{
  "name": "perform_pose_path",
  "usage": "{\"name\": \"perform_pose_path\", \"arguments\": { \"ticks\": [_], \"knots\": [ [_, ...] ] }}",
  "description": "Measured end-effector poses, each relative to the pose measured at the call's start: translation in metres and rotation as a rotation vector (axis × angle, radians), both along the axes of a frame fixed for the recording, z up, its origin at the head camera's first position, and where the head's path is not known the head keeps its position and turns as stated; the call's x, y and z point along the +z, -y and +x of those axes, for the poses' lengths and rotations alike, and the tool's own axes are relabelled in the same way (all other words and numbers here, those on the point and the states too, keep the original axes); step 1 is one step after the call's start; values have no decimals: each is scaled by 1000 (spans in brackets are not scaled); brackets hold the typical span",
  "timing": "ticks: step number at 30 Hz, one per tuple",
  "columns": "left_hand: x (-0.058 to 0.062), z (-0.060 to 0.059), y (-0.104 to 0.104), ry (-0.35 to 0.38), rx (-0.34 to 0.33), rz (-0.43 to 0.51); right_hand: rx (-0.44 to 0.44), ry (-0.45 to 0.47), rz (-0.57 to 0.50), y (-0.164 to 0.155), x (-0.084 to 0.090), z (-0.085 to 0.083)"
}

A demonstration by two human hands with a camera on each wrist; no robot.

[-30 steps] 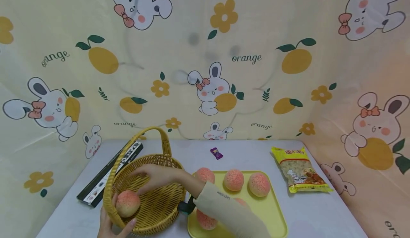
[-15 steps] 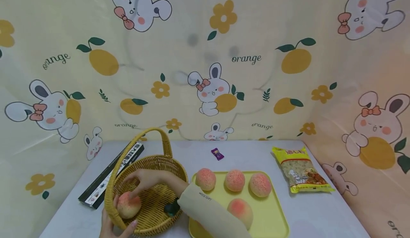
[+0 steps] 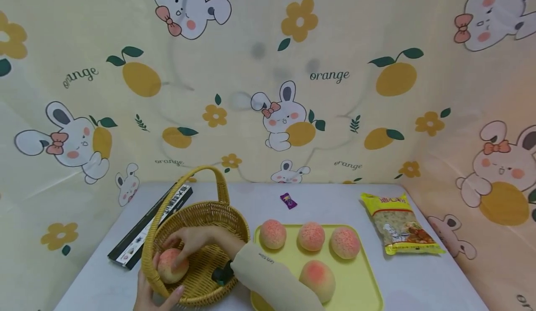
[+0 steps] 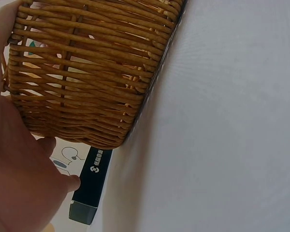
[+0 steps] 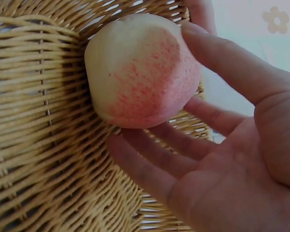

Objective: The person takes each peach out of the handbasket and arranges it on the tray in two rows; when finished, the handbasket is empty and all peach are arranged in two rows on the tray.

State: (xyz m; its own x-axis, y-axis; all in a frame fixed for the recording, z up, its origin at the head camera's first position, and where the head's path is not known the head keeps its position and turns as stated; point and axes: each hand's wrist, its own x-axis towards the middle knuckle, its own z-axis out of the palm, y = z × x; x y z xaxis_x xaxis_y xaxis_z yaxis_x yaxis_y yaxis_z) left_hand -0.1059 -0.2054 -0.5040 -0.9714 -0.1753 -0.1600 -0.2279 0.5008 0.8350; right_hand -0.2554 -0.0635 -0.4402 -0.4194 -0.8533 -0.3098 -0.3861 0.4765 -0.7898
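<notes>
A round wicker basket (image 3: 201, 297) with a tall arched handle stands on the left of the table. Inside, against its left wall, lies a pink and cream peach (image 3: 169, 270). My right hand (image 3: 194, 240) reaches in over the basket and holds this peach, thumb on one side and fingers round the other in the right wrist view. With my left hand (image 3: 147, 297) I grip the basket's left front rim. In the left wrist view the woven outer wall (image 4: 87, 72) hides the peach.
To the right, a yellow tray (image 3: 360, 285) bears several more peaches (image 3: 311, 236); my sleeve (image 3: 272, 278) covers its front left. Behind are a purple wrapped candy (image 3: 288, 201) and a yellow food bag (image 3: 399, 229). A long black-and-white box (image 3: 136, 243) lies left of the basket.
My right hand has lowered from above the peach until its thumb and fingers are on it, its sleeve shifting left. The left hand stays at the basket rim.
</notes>
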Motion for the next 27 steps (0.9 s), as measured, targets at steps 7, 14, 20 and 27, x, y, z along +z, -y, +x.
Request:
{"name": "perform_pose_path", "arguments": {
  "ticks": [7, 14, 20, 27],
  "knots": [
    [-1, 1, 0, -30, 0, 14, -46, 68, 29, 0, -6, -3],
    [-2, 2, 1, -64, -13, 2, -24, 86, -4, 3, -13, -4],
    [-1, 3, 0, -55, -9, 5, -6, 54, -3, 5, -15, -4],
    [0, 2, -1, -25, -2, 15, -15, 15, -55, 3, -12, -5]
  ]
}}
